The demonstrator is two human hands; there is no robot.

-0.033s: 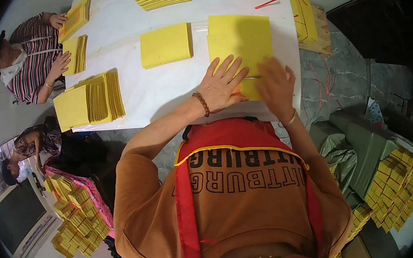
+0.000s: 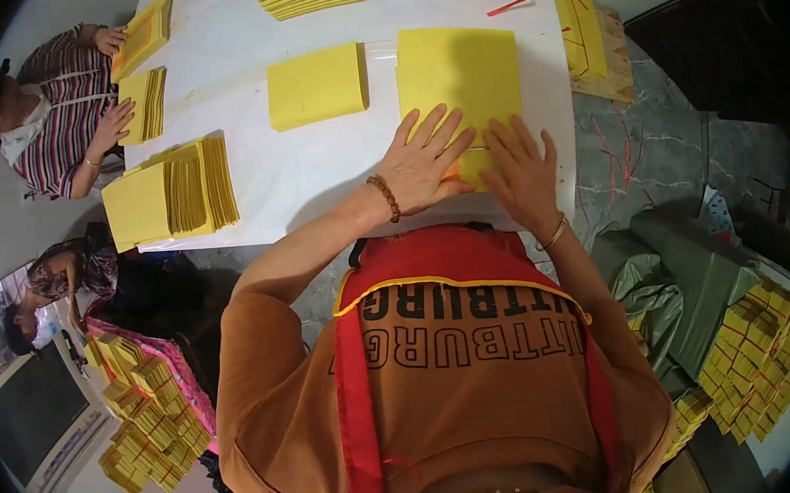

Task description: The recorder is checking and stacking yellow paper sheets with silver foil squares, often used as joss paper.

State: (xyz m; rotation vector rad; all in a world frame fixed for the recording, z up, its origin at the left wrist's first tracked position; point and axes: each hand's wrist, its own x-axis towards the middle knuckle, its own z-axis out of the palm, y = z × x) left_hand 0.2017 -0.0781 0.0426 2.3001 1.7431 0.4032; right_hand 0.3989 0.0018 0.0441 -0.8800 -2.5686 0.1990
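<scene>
- The left hand (image 2: 427,160) lies flat, fingers spread, on the big stack of yellow paper sheets (image 2: 460,83).
- The right hand (image 2: 523,175) lies flat beside it, on the same stack.
- The stack sits on the white surface (image 2: 311,169).

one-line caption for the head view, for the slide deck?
Both hands, left hand and right hand, press flat on a yellow paper stack on a white table.

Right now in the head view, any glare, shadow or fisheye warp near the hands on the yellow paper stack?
Head view: the white table has a soft sheen along the clear plastic strip, no blown-out glare. The left hand casts a soft shadow on the table beneath the forearm; the right hand lies flat on the yellow paper stack. Table edges bow from fisheye distortion; corners are black. Hands look sharp.
</scene>
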